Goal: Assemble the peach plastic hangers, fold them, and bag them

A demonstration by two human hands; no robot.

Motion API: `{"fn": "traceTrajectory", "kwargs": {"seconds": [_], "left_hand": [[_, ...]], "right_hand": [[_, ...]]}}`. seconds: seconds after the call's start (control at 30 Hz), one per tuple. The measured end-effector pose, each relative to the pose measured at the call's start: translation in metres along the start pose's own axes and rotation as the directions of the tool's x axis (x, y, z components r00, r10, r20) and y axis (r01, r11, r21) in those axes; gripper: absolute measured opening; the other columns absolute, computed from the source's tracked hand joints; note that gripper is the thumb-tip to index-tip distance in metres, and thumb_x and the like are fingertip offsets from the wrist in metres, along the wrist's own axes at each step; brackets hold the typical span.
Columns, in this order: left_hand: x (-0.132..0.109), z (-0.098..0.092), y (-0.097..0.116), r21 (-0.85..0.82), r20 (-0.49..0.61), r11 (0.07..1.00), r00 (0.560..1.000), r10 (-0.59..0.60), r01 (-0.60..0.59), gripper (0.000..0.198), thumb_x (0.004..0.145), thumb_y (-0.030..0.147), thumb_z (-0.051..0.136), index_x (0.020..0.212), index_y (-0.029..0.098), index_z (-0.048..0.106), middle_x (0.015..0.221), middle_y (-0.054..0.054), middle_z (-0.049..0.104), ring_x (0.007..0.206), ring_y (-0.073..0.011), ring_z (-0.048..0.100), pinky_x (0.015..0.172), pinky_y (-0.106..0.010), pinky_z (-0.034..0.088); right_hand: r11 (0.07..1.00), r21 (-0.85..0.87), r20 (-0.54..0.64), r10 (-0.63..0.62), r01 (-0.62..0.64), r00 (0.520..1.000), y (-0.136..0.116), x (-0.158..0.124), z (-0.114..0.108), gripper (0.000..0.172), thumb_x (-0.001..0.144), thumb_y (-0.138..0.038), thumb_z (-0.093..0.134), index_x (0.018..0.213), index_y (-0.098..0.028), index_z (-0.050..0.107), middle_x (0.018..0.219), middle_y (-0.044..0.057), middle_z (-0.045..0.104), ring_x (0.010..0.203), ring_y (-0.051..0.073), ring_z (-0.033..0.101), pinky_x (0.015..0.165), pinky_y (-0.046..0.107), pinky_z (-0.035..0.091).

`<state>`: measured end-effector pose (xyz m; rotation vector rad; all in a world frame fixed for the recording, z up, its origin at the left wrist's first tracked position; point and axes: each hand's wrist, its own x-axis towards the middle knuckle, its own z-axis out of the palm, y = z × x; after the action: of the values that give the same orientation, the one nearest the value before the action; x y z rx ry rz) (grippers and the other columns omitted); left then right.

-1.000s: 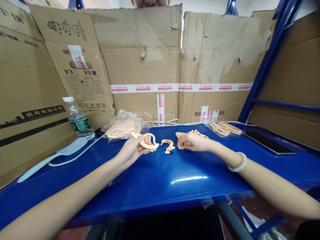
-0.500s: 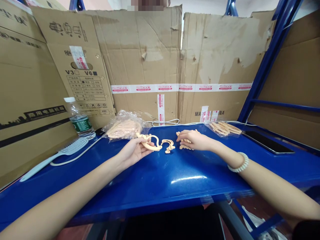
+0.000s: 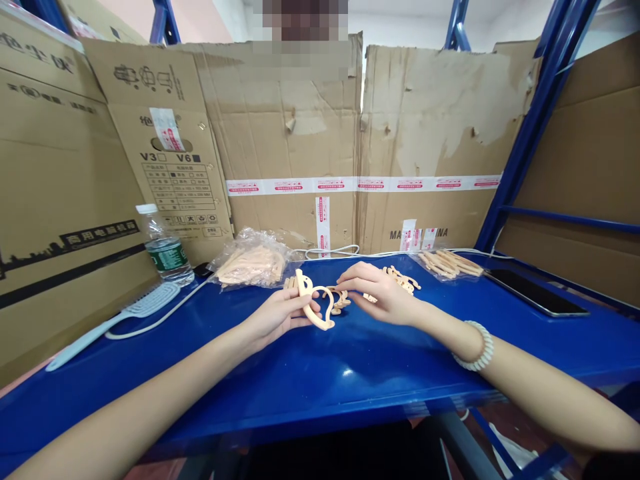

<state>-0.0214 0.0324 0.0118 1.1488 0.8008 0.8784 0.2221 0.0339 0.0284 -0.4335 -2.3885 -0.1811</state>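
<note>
"Left grip [image 3: 281, 312]?"
"Grasping one beige curved piece [image 3: 317, 318], tilted, above the blue tabletop [image 3: 300, 380]."
"Right grip [image 3: 379, 293]?"
"Released, fingers loosely extended. Small beige hooked pieces [image 3: 342, 300] lie between the two."
"Farther back, left?"
"One clear plastic bag [image 3: 257, 239], beige pieces inside; one green-labelled bottle [image 3: 167, 255] beyond."
</note>
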Motion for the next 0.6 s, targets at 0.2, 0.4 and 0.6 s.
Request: {"fn": "traceTrajectory", "kwargs": {"seconds": [0.2, 0.4, 0.6], "left_hand": [[0.001, -0.002, -0.004, 0.083, 0.040, 0.996, 0.999, 0.030, -0.033, 0.020, 0.081, 0.027, 0.072, 0.088, 0.010, 0.066, 0.081, -0.006, 0.068, 0.080, -0.0198, 0.068, 0.079, -0.034, 0.057], [0.001, -0.002, -0.007, 0.155, 0.075, 0.985, 0.995, 0.062, -0.073, 0.030, 0.081, 0.034, 0.072, 0.098, 0.011, 0.067, 0.082, -0.005, 0.067, 0.082, -0.0195, 0.067, 0.080, -0.034, 0.056], [0.000, 0.001, -0.011, 0.188, 0.133, 0.976, 0.988, 0.082, -0.107, 0.035, 0.080, 0.039, 0.073, 0.099, 0.011, 0.067, 0.083, -0.005, 0.066, 0.081, -0.0187, 0.065, 0.081, -0.036, 0.055]], "right_hand": [[0.999, -0.037, -0.068, -0.014, 0.011, 0.998, 0.004, -0.002, -0.003, 0.025, 0.093, -0.011, 0.044, 0.110, -0.019, 0.060, 0.103, 0.009, 0.064, 0.097, 0.020, 0.056, 0.084, 0.041, 0.048], [1.000, -0.016, -0.051, -0.003, 0.002, 0.999, -0.001, -0.003, 0.001, 0.028, 0.092, -0.010, 0.043, 0.114, -0.018, 0.059, 0.103, 0.010, 0.063, 0.095, 0.020, 0.056, 0.083, 0.039, 0.048], [0.994, -0.087, 0.087, -0.060, 0.067, 0.994, -0.005, -0.005, 0.006, 0.028, 0.089, -0.009, 0.045, 0.109, -0.018, 0.063, 0.110, 0.011, 0.059, 0.098, 0.021, 0.052, 0.083, 0.038, 0.046]]}}
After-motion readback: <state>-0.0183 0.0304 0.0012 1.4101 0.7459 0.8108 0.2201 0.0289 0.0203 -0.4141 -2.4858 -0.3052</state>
